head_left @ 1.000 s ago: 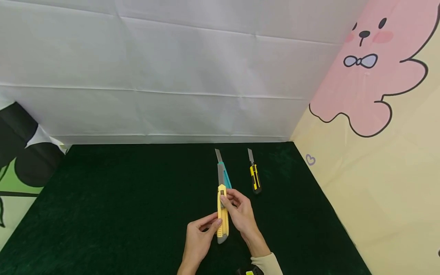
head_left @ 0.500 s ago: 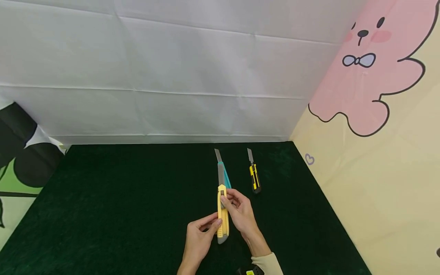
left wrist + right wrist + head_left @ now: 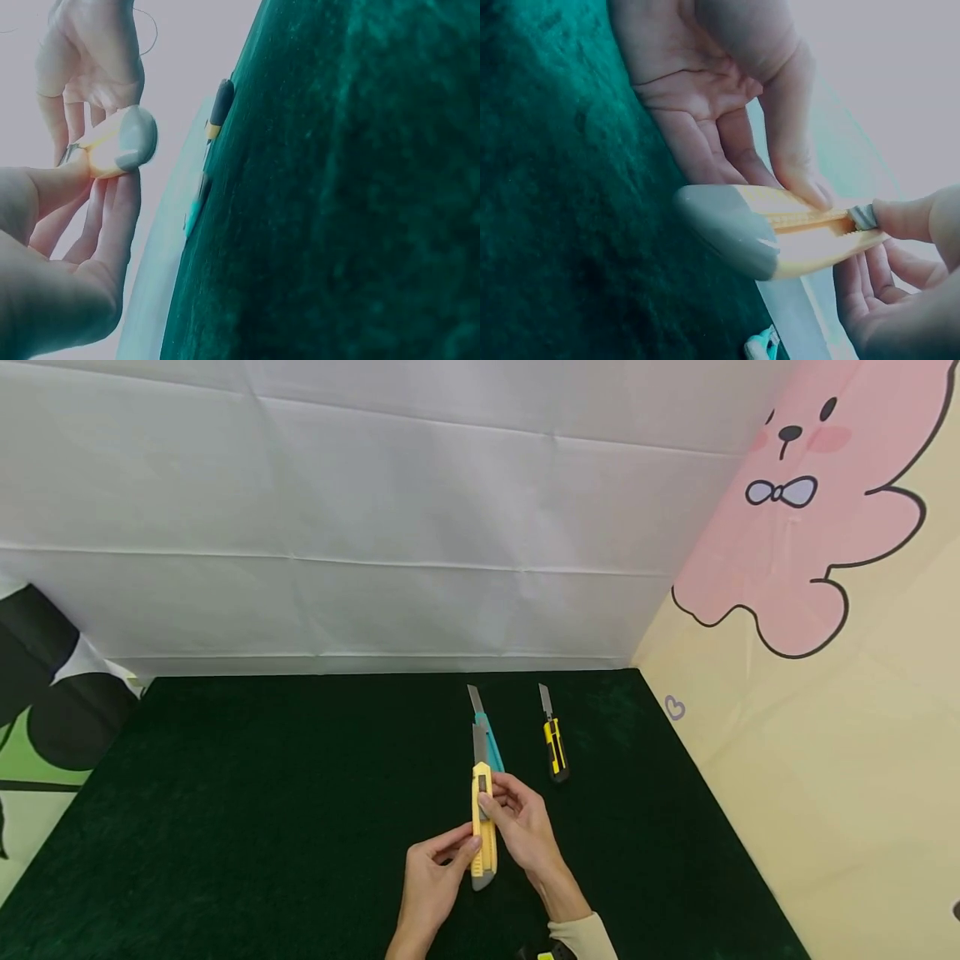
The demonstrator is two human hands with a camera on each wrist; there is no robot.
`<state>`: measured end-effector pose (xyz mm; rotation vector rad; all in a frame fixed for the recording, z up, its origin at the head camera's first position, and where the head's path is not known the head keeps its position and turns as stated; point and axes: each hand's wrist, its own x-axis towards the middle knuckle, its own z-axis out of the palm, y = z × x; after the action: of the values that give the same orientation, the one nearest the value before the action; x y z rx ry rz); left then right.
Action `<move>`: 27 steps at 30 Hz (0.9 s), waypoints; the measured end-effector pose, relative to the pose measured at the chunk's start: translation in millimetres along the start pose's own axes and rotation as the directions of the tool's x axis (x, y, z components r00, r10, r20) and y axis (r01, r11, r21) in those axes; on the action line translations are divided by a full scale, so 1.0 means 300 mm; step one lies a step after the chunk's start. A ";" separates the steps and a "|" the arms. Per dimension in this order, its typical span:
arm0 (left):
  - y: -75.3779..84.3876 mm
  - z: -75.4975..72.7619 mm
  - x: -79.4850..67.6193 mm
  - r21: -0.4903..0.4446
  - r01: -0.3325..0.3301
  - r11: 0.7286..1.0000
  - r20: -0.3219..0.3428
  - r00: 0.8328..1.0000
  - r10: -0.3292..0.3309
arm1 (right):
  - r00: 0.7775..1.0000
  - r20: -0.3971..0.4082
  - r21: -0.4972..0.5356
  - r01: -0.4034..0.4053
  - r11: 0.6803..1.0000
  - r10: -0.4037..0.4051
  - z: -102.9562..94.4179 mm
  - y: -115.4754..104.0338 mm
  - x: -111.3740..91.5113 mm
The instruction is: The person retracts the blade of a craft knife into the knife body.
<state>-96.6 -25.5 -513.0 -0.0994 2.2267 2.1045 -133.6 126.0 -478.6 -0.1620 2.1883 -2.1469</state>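
Both hands hold a yellow utility knife with its metal blade pointing away, over the dark green cloth. My left hand pinches the lower part of the handle between thumb and fingers, just above the grey end cap. Higher up, my right hand grips the handle's right side, its thumb on the grey slider. Part of the blade shows beyond the handle. Behind it lies a teal utility knife with its blade out, its lower end hidden by the right hand.
A black and yellow utility knife, blade exposed, lies on the green cloth to the right. A white sheet hangs at the back. On the right stands a cream wall with a pink bear print.
My right thumb has slid the slider a little toward the end cap, and slightly less blade sticks out. The left hand keeps its hold; the other knives stay put.
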 end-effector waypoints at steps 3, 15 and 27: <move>0.004 -0.002 0.003 0.000 -0.008 1.000 -0.002 1.000 0.008 | 1.000 -0.001 -0.006 0.001 1.000 -0.001 0.002 -0.006 -0.002; 0.010 -0.005 0.000 -0.028 0.034 0.999 -0.019 0.999 -0.035 | 0.997 -0.038 -0.036 -0.073 0.997 0.072 0.014 -0.007 -0.001; 0.017 0.002 -0.012 -0.046 0.056 0.997 -0.016 0.998 -0.056 | 0.994 -0.088 -0.038 -0.070 0.997 0.066 0.019 -0.001 -0.001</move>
<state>-93.5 -24.5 -507.5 -0.1811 2.1594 2.1335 -132.5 120.4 -478.4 0.0034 2.2504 -2.1119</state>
